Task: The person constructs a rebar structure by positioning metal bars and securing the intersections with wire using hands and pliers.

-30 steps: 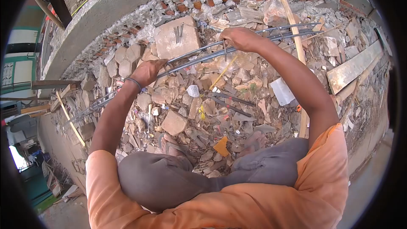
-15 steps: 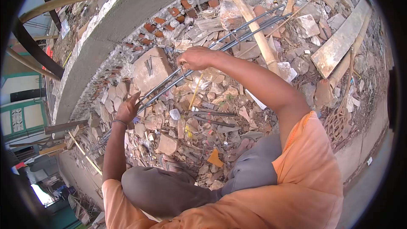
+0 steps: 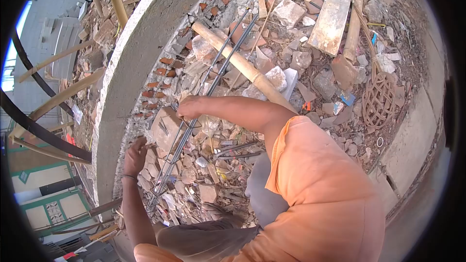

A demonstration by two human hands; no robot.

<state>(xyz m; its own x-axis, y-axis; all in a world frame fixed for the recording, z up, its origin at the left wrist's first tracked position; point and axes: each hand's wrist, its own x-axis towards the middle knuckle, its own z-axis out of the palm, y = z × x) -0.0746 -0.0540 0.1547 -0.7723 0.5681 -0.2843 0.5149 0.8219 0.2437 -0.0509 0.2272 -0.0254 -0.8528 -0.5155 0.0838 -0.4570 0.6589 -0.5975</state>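
Note:
Long, thin steel rebars [image 3: 213, 83] run in a bundle from the lower left toward the upper right, over the rubble. Small bent wire stirrups cross them, one stirrup [image 3: 194, 124] just below my right hand. My right hand [image 3: 190, 107] is closed on the rebar at its near-wall side; the fingertips are partly hidden. My left hand [image 3: 135, 156] is raised to the left of the bars, apart from them, fingers loosely bent with a gap between them. Between the hands lies a flat block [image 3: 165, 125] with several short nail-like metal pieces [image 3: 164, 128] on top.
A curved concrete wall [image 3: 114, 102] with broken brick rises on the left. A bamboo pole [image 3: 242, 66] lies under the bars. Wide planks [image 3: 332, 14], a woven piece [image 3: 381, 99] and dark metal rods [image 3: 238, 152] lie among the rubble. Poles lean beyond the wall.
My left hand has let go of the bars and lifted away to the left. My right hand stays at the bars. The view has turned, so the bars look steeper.

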